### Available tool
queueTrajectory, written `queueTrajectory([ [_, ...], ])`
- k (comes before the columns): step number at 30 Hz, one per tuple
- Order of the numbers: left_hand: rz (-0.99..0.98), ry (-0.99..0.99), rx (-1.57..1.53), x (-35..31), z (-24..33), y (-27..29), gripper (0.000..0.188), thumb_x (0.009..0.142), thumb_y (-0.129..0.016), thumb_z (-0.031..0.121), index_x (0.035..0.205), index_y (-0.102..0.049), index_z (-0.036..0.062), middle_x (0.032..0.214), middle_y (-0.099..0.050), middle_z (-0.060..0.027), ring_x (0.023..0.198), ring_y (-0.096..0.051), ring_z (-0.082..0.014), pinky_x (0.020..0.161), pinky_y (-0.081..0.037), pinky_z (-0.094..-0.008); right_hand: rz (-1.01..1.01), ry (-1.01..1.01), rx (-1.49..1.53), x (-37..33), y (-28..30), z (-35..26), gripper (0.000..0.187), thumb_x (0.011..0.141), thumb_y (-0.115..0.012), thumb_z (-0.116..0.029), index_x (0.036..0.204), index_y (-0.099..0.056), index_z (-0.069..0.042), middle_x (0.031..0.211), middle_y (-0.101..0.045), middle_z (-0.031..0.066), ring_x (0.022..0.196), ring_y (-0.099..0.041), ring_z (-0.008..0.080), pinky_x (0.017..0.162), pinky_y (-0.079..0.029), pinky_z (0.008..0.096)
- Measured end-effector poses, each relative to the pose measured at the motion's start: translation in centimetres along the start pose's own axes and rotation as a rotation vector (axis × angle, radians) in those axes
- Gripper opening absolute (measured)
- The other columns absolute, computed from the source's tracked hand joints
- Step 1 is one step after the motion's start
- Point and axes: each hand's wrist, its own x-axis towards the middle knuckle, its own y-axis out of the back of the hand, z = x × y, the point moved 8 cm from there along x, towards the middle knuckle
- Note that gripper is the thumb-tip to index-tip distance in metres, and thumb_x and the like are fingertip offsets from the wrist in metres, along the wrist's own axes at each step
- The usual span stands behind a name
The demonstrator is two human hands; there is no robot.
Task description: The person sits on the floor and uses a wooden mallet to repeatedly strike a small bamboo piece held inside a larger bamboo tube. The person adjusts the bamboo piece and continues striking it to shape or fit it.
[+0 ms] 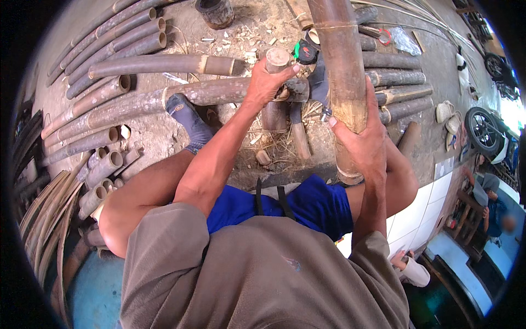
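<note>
Two bare hands were occupied in the head view, each with its own length of bamboo or wood. The right hand (364, 148) gripped the thick pole (341, 60) near its lower end, thumb across the near face and fingers along the right side. That pole, the landmark for everything else, ran from just in front of the blue shorts (323, 205) out past the upper edge. To its left, the left hand (266, 88) was closed around a short piece (278, 58), whose pale, round end faced up. Just under that hand, the end of a long pole (213, 92) lay left of the thick pole. A green-and-black tape measure (306, 51) sat close beside the thick pole's left side, and cut lengths (393, 61) lay in a row to its right.

The thick pole looked stiff and hard, probably hollow, so lighter than its girth suggested, yet long enough to be top-heavy when held so low. Its smooth brown wall could well have been slippery; the pale, fibrous band by the right thumb seemed to offer better friction. A second hold higher up would have balanced it better. The short piece appeared solid, rigid and easy for one hand, best held around its side.
</note>
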Motion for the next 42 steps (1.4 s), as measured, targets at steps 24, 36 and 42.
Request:
queueTrajectory([
  [24, -0.054, -0.095, -0.038, 0.3, -2.8, -0.4, 0.038, 0.086, -0.088, 0.019, 0.116, -0.073, 0.001, 0.109, -0.077, -0.003, 0.099, -0.07, -0.012, 0.091, -0.057, -0.0316, -0.096, 0.25, -0.262, 3.1, -2.4, -4.4, 0.099, 0.079, -0.083, -0.031, 0.166, -0.034, -0.03, 0.126, -0.072, 0.0249, 0.114, -0.07, 0.0461, 0.099, -0.056, 0.0477],
  [36, -0.038, -0.579, 0.314, -3.6, 3.0, -6.2, 0.037, 0.079, -0.091, 0.029, 0.102, -0.071, 0.0085, 0.093, -0.072, -0.0127, 0.087, -0.074, -0.0254, 0.078, -0.059, -0.0385, 0.08, 0.134, -0.094, -0.4, 0.8, -0.9, 0.103, 0.082, -0.082, -0.011, 0.167, -0.025, -0.01, 0.142, -0.064, 0.0231, 0.127, -0.066, 0.0354, 0.107, -0.052, 0.0425],
  [42, 0.038, -0.46, 0.43, -3.7, 1.2, -9.0, 0.038, 0.074, -0.088, 0.021, 0.097, -0.062, 0.0046, 0.093, -0.062, -0.0157, 0.089, -0.066, -0.0391, 0.077, -0.054, -0.0486, 0.094, 0.107, -0.003, -1.0, 3.7, 2.5, 0.105, 0.083, -0.082, -0.008, 0.168, -0.021, -0.01, 0.148, -0.059, 0.0223, 0.136, -0.06, 0.0308, 0.111, -0.049, 0.0406],
])
